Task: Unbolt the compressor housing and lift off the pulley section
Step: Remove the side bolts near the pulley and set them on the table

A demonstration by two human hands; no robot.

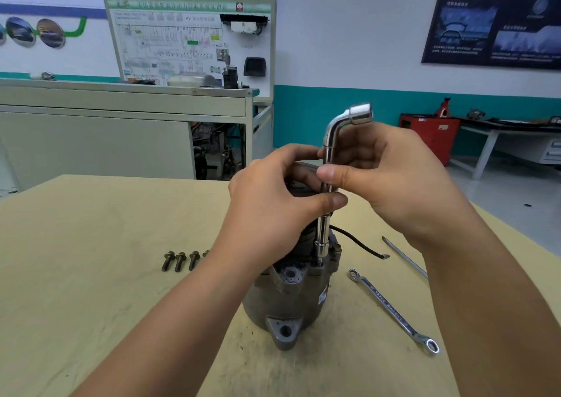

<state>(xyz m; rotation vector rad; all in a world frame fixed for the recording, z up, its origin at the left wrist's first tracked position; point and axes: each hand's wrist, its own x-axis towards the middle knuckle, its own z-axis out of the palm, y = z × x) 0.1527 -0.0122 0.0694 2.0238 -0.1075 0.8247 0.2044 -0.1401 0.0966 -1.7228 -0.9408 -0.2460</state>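
A grey metal compressor (285,302) stands upright on the wooden table (91,290), its dark pulley section at the top mostly hidden behind my left hand (273,202). A chrome L-shaped socket wrench (329,153) stands vertical, its lower socket seated at the housing's upper right edge. My right hand (391,184) pinches the wrench shaft between thumb and fingers. My left hand wraps the pulley section and its thumb presses against the shaft. Several removed bolts (179,260) lie in a row to the left of the compressor.
A double ring spanner (391,308) lies on the table to the right of the compressor. A thin metal rod (405,257) lies behind it. A black wire (358,242) trails from the compressor to the right. A cabinet and training board stand beyond the table.
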